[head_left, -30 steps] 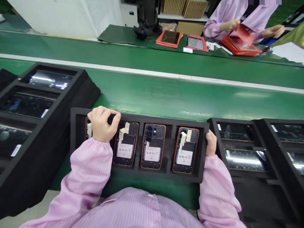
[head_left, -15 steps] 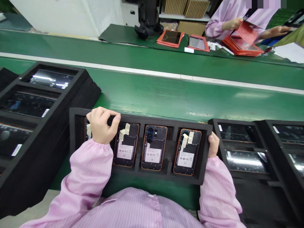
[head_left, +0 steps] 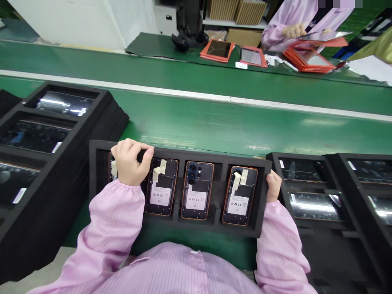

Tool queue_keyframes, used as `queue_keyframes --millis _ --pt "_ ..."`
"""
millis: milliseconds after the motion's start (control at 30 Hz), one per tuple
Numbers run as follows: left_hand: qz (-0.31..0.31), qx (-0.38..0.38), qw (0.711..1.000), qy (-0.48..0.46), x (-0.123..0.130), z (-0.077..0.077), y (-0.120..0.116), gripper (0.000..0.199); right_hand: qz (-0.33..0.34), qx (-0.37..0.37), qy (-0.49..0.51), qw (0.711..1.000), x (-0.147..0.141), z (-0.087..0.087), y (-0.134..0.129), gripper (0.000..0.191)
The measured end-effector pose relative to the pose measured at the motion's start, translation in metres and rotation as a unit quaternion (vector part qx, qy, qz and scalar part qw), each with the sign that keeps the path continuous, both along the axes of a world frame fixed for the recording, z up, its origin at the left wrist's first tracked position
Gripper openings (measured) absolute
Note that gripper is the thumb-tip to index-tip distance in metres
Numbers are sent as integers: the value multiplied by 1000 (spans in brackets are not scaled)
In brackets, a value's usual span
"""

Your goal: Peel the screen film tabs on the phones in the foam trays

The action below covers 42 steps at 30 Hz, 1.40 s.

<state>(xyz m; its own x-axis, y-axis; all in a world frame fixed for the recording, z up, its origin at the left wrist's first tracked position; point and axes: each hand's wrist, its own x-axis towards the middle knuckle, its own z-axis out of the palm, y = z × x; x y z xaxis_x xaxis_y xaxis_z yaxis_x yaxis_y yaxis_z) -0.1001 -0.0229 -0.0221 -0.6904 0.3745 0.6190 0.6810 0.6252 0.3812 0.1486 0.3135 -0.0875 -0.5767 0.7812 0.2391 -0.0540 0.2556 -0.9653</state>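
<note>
Left hand [head_left: 131,161] grips the far edge of the black foam tray [head_left: 214,157]; right hand [head_left: 272,185] grips its right edge

Single view — head-worn camera, looking forward and down over the wearer's chest. Close on the foam tray [head_left: 180,152] at the near edge of the green surface [head_left: 214,122]; far side of the line along the top edge. No second view, so nothing overlaps.
</note>
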Motion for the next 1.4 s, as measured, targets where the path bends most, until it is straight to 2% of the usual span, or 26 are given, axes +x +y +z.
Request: queue_keyframes --millis 267,1100,1233,1400 --pt "6 -11 999 -35 -1 0 2 30 -6 3 -6 1000 -4 10 -6 49" --pt "0 -9 1000 -1 1 2 -1 30 -4 14 -2 1000 0 7 -3 49" --pt "1 -14 1000 -27 0 1 1 28 1 16 1 1000 1 5 -2 46" --pt "-30 -75 990 -115 -7 -9 5 25 6 20 -13 1000 1 4 -3 45"
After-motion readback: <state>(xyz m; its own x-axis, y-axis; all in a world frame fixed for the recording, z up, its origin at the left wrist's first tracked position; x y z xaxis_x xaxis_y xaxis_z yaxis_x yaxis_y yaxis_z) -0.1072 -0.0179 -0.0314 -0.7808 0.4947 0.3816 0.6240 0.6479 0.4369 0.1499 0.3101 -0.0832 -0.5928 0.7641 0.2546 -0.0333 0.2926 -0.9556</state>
